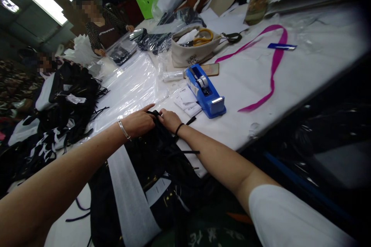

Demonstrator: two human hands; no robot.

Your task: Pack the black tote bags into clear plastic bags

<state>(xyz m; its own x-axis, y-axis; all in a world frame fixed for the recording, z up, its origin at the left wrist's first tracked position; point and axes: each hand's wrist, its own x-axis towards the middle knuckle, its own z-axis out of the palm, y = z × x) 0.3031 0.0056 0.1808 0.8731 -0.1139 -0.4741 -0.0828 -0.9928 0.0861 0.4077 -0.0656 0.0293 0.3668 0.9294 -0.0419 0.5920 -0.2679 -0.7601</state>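
- While the left hand and right hand meet, their fingers are closed on the upper end of a black bag, which spreads from the grip back toward the wearer.
- Right of the grip, the white table opens out to its slanting edge, crossed by a magenta ribbon.
- Left of the grip, a heap of black bags crowds the room; clear plastic lies just beyond.
- Near the right hand, on its far side, a blue dispenser holds a tape roll.
- Farther beyond, a fabric pouch holds orange-handled scissors.
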